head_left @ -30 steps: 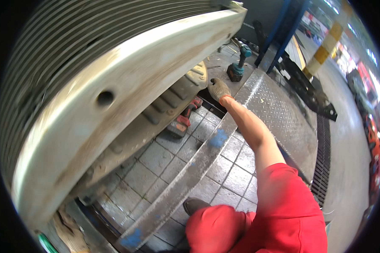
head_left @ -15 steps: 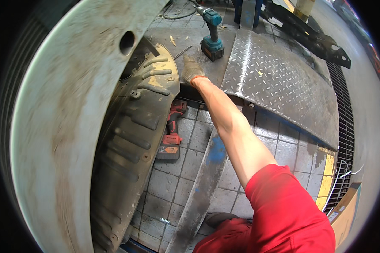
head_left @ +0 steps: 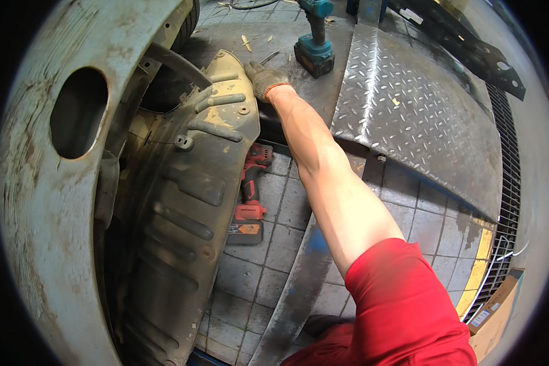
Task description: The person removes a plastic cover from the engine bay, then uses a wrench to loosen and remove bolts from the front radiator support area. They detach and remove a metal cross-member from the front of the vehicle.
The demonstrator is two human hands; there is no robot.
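Observation:
My right hand [head_left: 265, 82], in a knit work glove with an orange cuff, reaches far forward from a red sleeve. It is beside the tip of a dirty, ribbed liner panel [head_left: 189, 189]. The fingers look stretched forward, slightly apart. A thin metal rod [head_left: 269, 58] lies on the dark plate just past them; the glove covers its near end, and whether they touch is unclear. A teal cordless power tool [head_left: 316, 46] stands on its battery to the right of the hand. A red and black cordless tool [head_left: 250, 192] lies by the panel's edge. My left hand is out of sight.
A worn pale body panel [head_left: 49, 213] with an oval hole fills the left side. At right are a diamond-plate ramp [head_left: 421, 110], a black metal part [head_left: 470, 52], a floor grate [head_left: 507, 158] and a cardboard box [head_left: 500, 311]. A metal beam [head_left: 293, 299] crosses the tiles.
My right hand has shifted left and forward, from beside the rod to over its near end. The view has moved, bringing more of the pale panel's hole into sight.

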